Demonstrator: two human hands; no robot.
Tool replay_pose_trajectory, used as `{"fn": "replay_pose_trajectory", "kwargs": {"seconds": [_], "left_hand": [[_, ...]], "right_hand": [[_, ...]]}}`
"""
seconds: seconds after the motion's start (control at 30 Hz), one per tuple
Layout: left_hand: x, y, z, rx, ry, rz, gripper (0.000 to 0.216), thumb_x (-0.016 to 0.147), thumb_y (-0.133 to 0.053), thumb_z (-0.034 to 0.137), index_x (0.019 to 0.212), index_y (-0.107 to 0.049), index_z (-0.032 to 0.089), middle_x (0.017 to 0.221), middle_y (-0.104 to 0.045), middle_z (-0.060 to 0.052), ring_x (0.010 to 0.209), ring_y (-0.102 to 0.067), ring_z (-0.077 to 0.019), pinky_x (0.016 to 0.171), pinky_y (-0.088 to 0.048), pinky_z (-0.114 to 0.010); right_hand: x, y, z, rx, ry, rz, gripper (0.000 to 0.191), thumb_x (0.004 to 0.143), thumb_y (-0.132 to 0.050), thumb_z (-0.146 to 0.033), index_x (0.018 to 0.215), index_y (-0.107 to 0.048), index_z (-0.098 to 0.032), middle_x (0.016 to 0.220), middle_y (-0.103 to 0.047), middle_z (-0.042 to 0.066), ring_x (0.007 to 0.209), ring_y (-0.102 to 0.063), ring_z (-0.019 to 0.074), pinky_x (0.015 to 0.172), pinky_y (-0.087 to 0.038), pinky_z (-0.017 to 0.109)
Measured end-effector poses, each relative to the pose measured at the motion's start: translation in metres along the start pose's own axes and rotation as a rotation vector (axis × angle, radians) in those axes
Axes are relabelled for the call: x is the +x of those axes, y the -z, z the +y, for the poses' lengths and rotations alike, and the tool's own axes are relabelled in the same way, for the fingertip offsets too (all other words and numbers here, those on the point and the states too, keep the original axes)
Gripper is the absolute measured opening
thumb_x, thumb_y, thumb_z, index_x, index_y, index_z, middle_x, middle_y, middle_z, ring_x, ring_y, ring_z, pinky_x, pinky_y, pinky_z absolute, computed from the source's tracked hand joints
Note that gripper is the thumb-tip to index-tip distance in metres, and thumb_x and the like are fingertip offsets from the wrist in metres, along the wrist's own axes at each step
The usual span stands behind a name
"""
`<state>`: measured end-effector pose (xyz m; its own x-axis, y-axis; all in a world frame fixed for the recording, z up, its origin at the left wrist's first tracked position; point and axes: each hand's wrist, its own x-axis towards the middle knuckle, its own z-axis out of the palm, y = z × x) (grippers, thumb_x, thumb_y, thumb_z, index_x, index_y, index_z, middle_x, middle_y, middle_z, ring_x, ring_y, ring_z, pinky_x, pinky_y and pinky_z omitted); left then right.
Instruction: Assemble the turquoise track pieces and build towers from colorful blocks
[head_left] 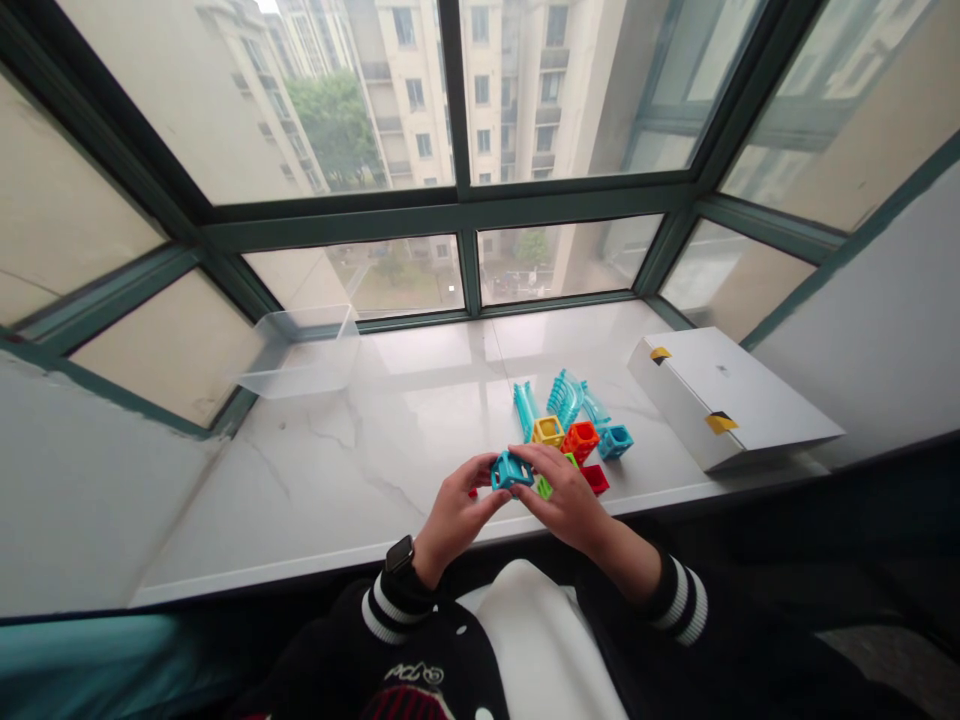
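Between my left hand (466, 502) and my right hand (564, 492) is a blue hollow toy block (512, 471), gripped by the fingers of both over the front of the sill. Just past my right hand stand a yellow block (548, 431), an orange-red block (580, 440) and another blue block (616, 441). A red block (596, 479) and a green piece (544, 488) lie close by, partly covered by that hand. Farther back are clear blue track pieces, one straight (526, 408) and one curved (565, 396). A small red bit (473, 493) shows beside my left fingers.
A clear plastic bin (304, 352) stands at the sill's back left. At the right sits a white box (731, 395) with yellow-and-black tabs. Green-framed windows (442, 213) enclose the white marble sill (337, 470), whose front edge runs just before my body.
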<state>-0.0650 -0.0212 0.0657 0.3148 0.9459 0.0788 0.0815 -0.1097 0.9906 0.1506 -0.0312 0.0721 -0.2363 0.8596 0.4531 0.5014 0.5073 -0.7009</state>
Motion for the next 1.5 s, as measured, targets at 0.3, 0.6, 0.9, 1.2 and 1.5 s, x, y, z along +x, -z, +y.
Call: {"fn": "replay_pose_trajectory", "kwargs": {"seconds": [0.3, 0.6, 0.9, 1.2, 1.5], "left_hand": [[0.002, -0.006, -0.003, -0.348, 0.201, -0.019, 0.052, 0.093, -0.074, 0.061, 0.122, -0.072, 0.019, 0.117, -0.076, -0.012, 0.100, -0.074, -0.0249, 0.092, -0.059, -0.038], [-0.002, -0.011, 0.002, -0.367, 0.196, 0.018, 0.055, 0.096, -0.067, 0.063, 0.131, -0.071, 0.020, 0.120, -0.075, -0.012, 0.102, -0.073, -0.0257, 0.087, -0.060, -0.037], [-0.005, -0.012, 0.005, -0.409, 0.154, 0.138, 0.048, 0.092, -0.078, 0.053, 0.127, -0.068, 0.021, 0.111, -0.073, -0.008, 0.101, -0.071, -0.0213, 0.091, -0.060, -0.035], [-0.005, -0.027, 0.011, -0.440, 0.129, 0.127, 0.052, 0.087, -0.083, 0.054, 0.121, -0.064, 0.020, 0.108, -0.073, -0.007, 0.102, -0.072, -0.0223, 0.095, -0.059, -0.038], [-0.007, -0.031, 0.008, -0.375, 0.122, 0.099, 0.049, 0.090, -0.079, 0.055, 0.119, -0.061, 0.021, 0.106, -0.073, -0.006, 0.100, -0.071, -0.0216, 0.094, -0.057, -0.037]], "right_hand": [[0.003, 0.001, -0.007, 0.008, 0.055, 0.028, 0.055, 0.092, -0.075, -0.026, 0.145, -0.061, -0.029, 0.138, -0.067, 0.011, 0.132, -0.063, 0.0307, 0.112, -0.056, 0.050], [0.002, 0.005, -0.006, -0.004, 0.060, 0.014, 0.054, 0.092, -0.071, -0.020, 0.145, -0.061, -0.029, 0.131, -0.073, 0.010, 0.124, -0.069, 0.0297, 0.107, -0.059, 0.050], [-0.002, -0.001, -0.004, 0.007, 0.061, 0.015, 0.060, 0.097, -0.069, -0.024, 0.155, -0.052, -0.030, 0.147, -0.062, 0.013, 0.138, -0.061, 0.0308, 0.112, -0.057, 0.051], [-0.002, -0.008, -0.008, -0.033, 0.056, 0.075, 0.070, 0.093, -0.075, -0.029, 0.157, -0.048, -0.028, 0.144, -0.062, 0.015, 0.134, -0.062, 0.0332, 0.112, -0.057, 0.053], [-0.003, -0.008, -0.006, -0.076, 0.058, 0.064, 0.072, 0.093, -0.070, -0.025, 0.160, -0.045, -0.028, 0.143, -0.062, 0.015, 0.135, -0.062, 0.0344, 0.112, -0.057, 0.055]]}}
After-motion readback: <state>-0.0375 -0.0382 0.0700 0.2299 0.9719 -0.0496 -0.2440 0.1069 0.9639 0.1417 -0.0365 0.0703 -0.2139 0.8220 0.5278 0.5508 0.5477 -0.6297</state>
